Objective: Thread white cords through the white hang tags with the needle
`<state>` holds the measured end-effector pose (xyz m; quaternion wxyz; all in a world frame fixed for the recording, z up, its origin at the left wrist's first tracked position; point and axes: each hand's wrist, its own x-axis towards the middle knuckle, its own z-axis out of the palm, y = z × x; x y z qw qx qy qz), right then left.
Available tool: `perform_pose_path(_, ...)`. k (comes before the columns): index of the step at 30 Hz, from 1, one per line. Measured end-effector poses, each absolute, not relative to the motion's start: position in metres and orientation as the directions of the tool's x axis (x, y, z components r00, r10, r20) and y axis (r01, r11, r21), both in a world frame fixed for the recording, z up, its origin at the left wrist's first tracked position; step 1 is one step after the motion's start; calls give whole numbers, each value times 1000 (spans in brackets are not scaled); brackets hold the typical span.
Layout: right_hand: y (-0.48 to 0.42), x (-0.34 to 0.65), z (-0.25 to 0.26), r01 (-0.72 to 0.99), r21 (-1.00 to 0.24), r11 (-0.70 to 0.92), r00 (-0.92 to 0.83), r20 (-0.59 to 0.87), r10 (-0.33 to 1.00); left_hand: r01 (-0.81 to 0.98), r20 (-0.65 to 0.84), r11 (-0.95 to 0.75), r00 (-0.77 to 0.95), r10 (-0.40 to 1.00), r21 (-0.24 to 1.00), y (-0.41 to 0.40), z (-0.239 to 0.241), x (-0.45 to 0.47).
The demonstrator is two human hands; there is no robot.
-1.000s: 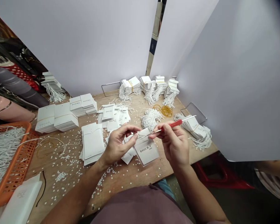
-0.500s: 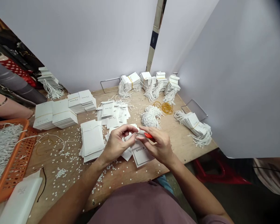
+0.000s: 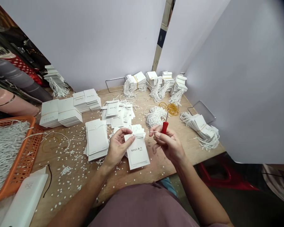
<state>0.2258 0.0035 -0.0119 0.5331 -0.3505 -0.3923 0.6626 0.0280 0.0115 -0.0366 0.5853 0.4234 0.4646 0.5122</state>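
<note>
My left hand (image 3: pixel 120 146) is closed on the top edge of a white hang tag (image 3: pixel 137 155) with dark lettering, pinched between thumb and fingers. A white string (image 3: pixel 153 132) runs from the tag's top to my right hand (image 3: pixel 168 143), which pinches its end. The same right hand holds a red-handled tool with a thin metal shaft (image 3: pixel 165 126), pointing up; its tip is too small to make out. Behind the held tag lie several loose white tags (image 3: pixel 119 116), some with strings. A pile of white strings (image 3: pixel 156 116) sits just beyond my right hand.
An orange basket (image 3: pixel 26 160) of white strings stands at the left. Stacks of tags (image 3: pixel 97 138) and banded, strung bundles (image 3: pixel 200 124) line the table, with yellow rubber bands (image 3: pixel 173 109) near the back. White paper dots litter the wood; pale partitions rise behind and right.
My hands have moved apart. The right hand has drawn the string out to the right, and the red-handled tool has swung from lying sideways to pointing up. The held tag now shows fully.
</note>
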Motion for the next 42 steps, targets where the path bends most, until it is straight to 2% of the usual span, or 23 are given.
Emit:
perform_pose_path(4, -2, 233, -11, -533, -792, -296, -408, -66, 911, -185, -23, 16, -36, 999, 983, 7, -34, 25)
perform_pose_path(6, -3, 228, -15, -520, -796, -310, -419, -78, 905, -143, 77, -92, -107, 991, 985, 0, -30, 25)
perform_pose_path(8, -2, 221, -15, -473, -831, -293, -385, -104, 917, -25, 237, -242, -123, 964, 970, -7, -24, 23)
perform_pose_path(11, 2, 212, -9, -377, -891, -252, -316, -132, 940, 133, 490, -490, 32, 871, 862, -13, -14, 13)
perform_pose_path(14, 7, 207, -1, -286, -940, -188, -282, -105, 954, 182, 650, -692, 241, 720, 699, -12, -7, -1)
perform_pose_path(17, 10, 206, 3, -204, -968, -146, -321, -75, 944, 207, 679, -789, 414, 607, 579, -8, -3, -12)
perform_pose_path(20, 13, 208, 4, -137, -977, -163, -413, -94, 906, 224, 604, -803, 556, 570, 552, -5, 0, -18)
perform_pose_path(22, 14, 208, 4, -102, -985, -141, -467, -78, 881, 238, 600, -830, 594, 535, 505, -4, 1, -19)
perform_pose_path(25, 15, 207, 6, -59, -998, 32, -446, 55, 893, 280, 647, -852, 558, 519, 442, -4, 3, -16)
perform_pose_path(27, 15, 208, 8, 1, -983, 182, -383, 167, 908, 314, 646, -824, 513, 565, 472, -3, 4, -14)
perform_pose_path(30, 20, 216, 14, 93, -954, 284, -304, 245, 921, 348, 554, -696, 428, 714, 628, 0, 6, -12)
perform_pose_path(33, 31, 228, 16, 132, -965, 227, -146, 208, 967, 274, 355, -471, 382, 853, 838, 0, 7, -8)
perform_pose_path(35, 42, 233, 9, 156, -968, 196, -23, 195, 981, 190, 242, -339, 404, 882, 921, -4, 7, -4)
perform_pose_path(39, 67, 231, -12, 57, -995, 83, 47, 86, 995, 114, 71, -125, 389, 918, 986, -3, 2, 3)
perform_pose_path(42, 85, 230, -18, -52, -998, 24, 93, 20, 995, 64, -70, 57, 234, 970, 996, 35, -5, -6)
